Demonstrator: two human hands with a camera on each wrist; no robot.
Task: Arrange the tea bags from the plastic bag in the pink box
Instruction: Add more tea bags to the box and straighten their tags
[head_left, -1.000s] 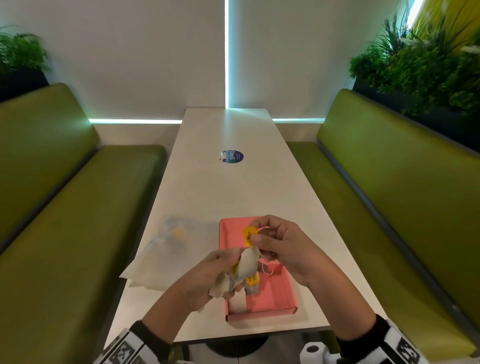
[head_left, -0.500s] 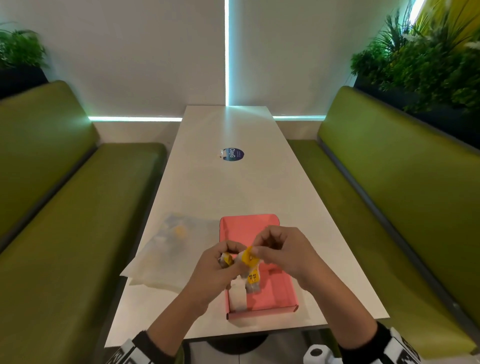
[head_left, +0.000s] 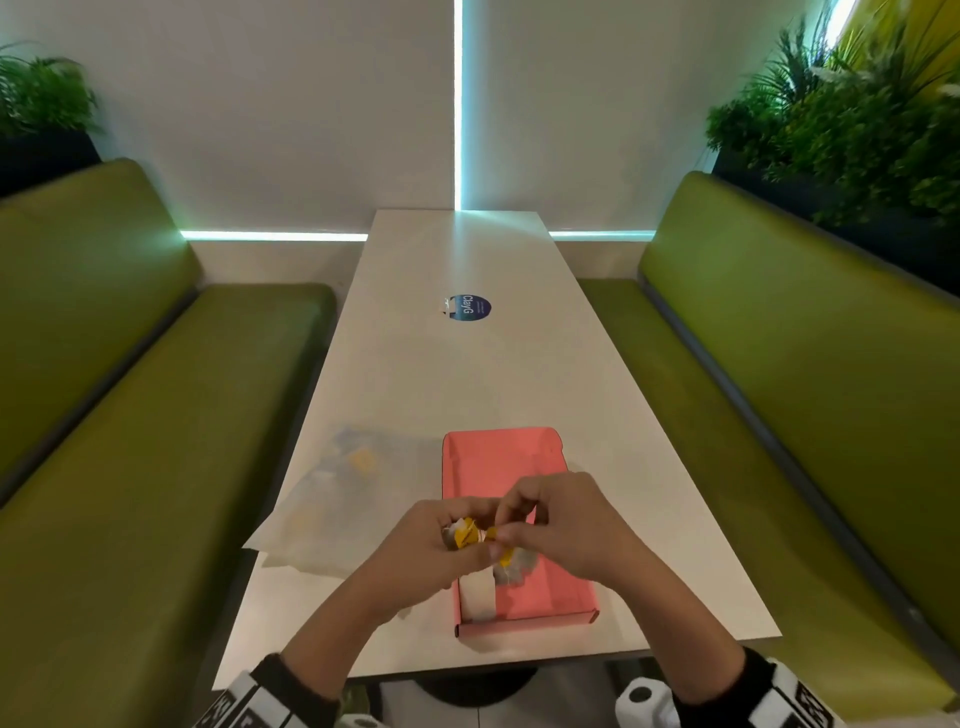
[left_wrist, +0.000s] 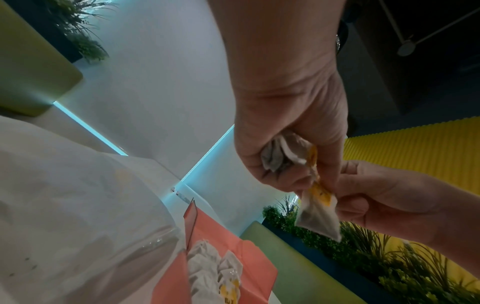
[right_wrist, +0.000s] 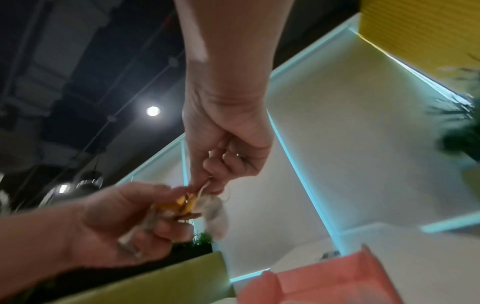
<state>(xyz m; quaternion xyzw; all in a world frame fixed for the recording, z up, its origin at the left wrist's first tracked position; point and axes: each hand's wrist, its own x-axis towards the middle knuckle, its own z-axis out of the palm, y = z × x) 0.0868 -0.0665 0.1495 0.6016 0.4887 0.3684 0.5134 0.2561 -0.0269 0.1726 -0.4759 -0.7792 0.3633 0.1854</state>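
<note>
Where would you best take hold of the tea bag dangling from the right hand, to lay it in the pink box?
Likely by its top edge, from above: the tea bag hangs pouch-down under the right hand, which pinches it there, over the pink box.

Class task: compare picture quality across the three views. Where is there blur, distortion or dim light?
Head view: wide-angle bending of the green benches, glowing wall strips. Left wrist view: sharp on the left hand and hanging tea bag. Right wrist view: motion blur on the tea bag, dark ceiling.
</note>
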